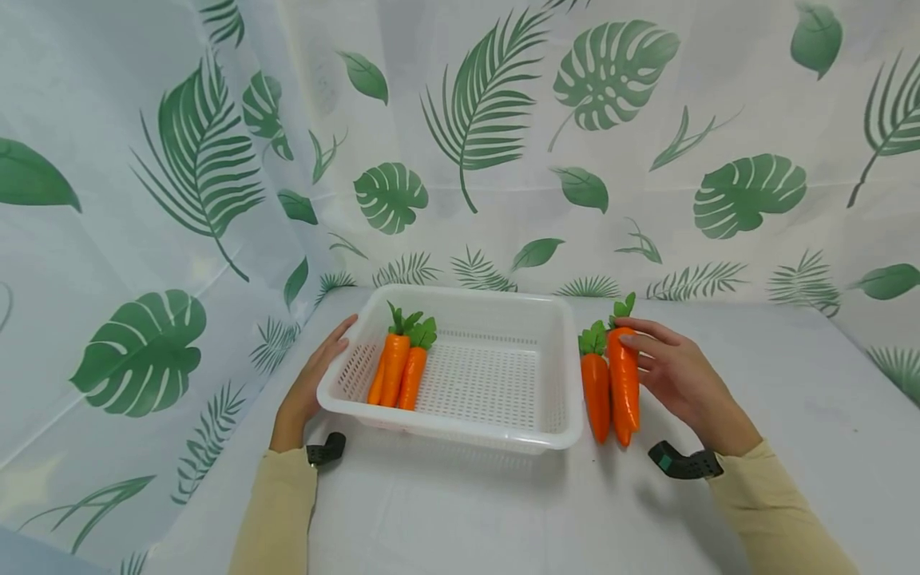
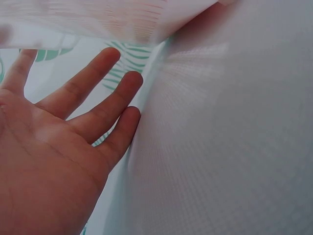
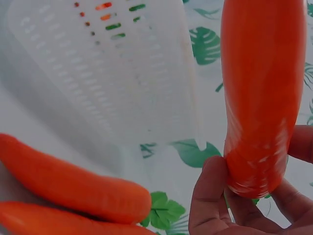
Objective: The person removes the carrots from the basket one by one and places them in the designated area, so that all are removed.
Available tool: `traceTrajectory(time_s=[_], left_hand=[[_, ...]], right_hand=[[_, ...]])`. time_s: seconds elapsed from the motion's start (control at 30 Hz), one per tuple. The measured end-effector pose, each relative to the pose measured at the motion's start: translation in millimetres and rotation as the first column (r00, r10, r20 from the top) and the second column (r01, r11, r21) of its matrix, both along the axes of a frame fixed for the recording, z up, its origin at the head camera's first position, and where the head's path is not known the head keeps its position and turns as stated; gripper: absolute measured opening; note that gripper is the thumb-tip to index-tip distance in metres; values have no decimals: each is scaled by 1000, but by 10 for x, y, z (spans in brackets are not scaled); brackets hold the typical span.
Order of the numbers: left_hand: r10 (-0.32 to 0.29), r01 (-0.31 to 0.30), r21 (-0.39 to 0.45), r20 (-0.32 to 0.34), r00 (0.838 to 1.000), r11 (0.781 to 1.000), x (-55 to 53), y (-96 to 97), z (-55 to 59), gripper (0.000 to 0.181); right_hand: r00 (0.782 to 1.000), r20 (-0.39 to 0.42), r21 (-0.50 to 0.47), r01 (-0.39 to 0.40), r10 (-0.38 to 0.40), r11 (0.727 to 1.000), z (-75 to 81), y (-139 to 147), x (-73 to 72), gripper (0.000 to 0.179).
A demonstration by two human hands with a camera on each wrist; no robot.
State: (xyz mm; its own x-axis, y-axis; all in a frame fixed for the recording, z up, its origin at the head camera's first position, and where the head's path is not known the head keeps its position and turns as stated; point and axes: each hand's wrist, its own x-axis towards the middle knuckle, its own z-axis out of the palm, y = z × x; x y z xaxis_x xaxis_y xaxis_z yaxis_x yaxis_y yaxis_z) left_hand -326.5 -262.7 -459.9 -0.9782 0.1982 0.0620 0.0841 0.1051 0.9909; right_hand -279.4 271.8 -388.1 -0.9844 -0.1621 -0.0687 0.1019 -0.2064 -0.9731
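1. Pale yellow sleeves (image 1: 276, 511) sit closest to me, a dark wrist strap (image 1: 686, 465) at each cuff, with white tabletop (image 1: 431, 511) between them.
2. Next come the hands, well apart, either side of the basket (image 1: 460, 429). The right hand (image 1: 679, 379) pinches a carrot (image 1: 623, 379) near its leafy end, thumb opposite fingers. The left hand (image 1: 316, 379) has its fingers out straight by the basket's left wall; how firmly they press, I can't tell.
3. That pinched carrot is just outside the basket's right wall, leaves away from the person, tip toward them, its long axis running roughly alongside that wall. It lies left of the right hand, much the nearer one; the left hand has the whole basket between. To my eye, everything turns on that wall and its raised rim. How high the carrot is lifted, I can't say.
4. Two loose carrots (image 3: 73, 181) lie side by side near it.
5. More carrots (image 1: 394, 367) lie at the basket's left end, leaves pointing away.
6. Leaf-print cloth (image 1: 489, 231) hangs behind everything.
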Motion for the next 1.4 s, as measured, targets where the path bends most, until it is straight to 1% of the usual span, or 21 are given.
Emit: traceTrajectory(time_s=[0.13, 0.23, 0.33, 0.5, 0.63, 0.8, 0.93, 1.07, 1.17, 1.33, 1.4], left_hand=[[-1, 1, 3, -9, 1000, 1000, -1, -2, 3, 60], [-2, 2, -11, -16, 1000, 1000, -9, 0, 4, 61], [-3, 3, -5, -12, 1000, 1000, -17, 2, -2, 61], [-8, 8, 6, -6, 1000, 1000, -13, 1, -2, 61], [-16, 16, 18, -9, 1000, 1000, 3, 0, 8, 60], [-14, 14, 16, -7, 1000, 1000, 3, 4, 5, 61], [-5, 5, 12, -2, 1000, 1000, -2, 12, 2, 62], [0, 0, 7, -5, 1000, 1000, 1, 14, 7, 62], [3, -3, -4, -8, 1000, 1000, 8, 15, 13, 61], [6, -6, -18, -18, 1000, 1000, 10, 11, 10, 61], [10, -11, -19, -18, 1000, 1000, 8, 8, 2, 61]], right_hand=[[1000, -4, -3, 18, -18, 1000, -11, 65, 7, 24], [1000, -9, -9, 28, -28, 1000, -18, 111, 6, 22], [999, -16, -5, 34, -34, 999, -33, 159, -2, 20], [998, -23, 36, 64, -63, 997, -70, 243, -32, 18], [997, -10, 63, 82, -81, 995, -105, 289, -65, 18], [996, 20, 87, 84, -87, 993, -169, 339, -104, 18], [997, 23, 145, 74, -78, 987, -232, 397, -136, 18], [997, 13, 232, 72, -77, 970, -286, 450, -165, 24], [997, -3, 297, 78, -81, 952, -333, 482, -182, 34], [995, -33, 419, 97, -91, 903, -407, 512, -213, 56], [995, -42, 470, 104, -96, 877, -430, 518, -227, 62]])
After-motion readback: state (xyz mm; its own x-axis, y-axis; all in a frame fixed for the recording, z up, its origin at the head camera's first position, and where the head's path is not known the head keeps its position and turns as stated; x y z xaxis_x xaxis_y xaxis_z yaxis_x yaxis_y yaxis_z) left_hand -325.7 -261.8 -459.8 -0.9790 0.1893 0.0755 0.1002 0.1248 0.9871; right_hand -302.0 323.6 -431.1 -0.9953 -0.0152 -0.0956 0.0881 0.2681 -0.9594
